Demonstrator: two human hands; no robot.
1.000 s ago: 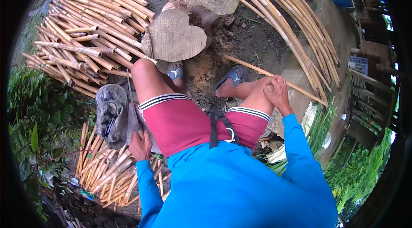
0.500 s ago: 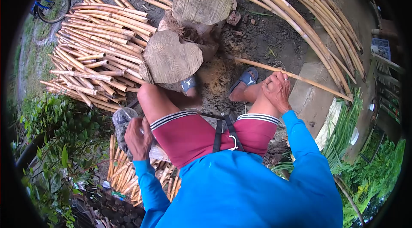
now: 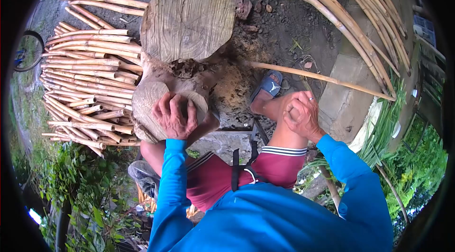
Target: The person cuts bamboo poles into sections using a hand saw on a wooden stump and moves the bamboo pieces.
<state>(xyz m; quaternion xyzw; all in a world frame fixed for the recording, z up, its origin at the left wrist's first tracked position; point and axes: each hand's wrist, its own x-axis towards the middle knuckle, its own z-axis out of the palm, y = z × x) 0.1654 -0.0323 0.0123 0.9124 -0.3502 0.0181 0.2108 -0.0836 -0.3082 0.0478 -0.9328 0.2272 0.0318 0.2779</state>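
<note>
My left hand (image 3: 174, 115) rests on the sawn top of a smaller wooden stump (image 3: 142, 102), its fingers bent and slightly apart, with nothing seen in it. Against that stump stands a larger one (image 3: 187, 22) with a broad, grooved top. On my right knee lies my right hand (image 3: 302, 113), its fingers curled over the knee. A single bamboo pole (image 3: 317, 76) slants across the ground just beyond that hand.
Many cut bamboo lengths (image 3: 90, 81) are piled on the left. Long bent poles (image 3: 327, 5) arch along the top right. Green leaves (image 3: 379, 128) lie at the right, and a leafy bush (image 3: 80, 181) grows at lower left. A bicycle wheel (image 3: 29, 50) shows at far left.
My left hand has moved up and forward from beside my left thigh onto the smaller stump. My body leans forward, so the view has shifted. My right hand stays on the knee.
</note>
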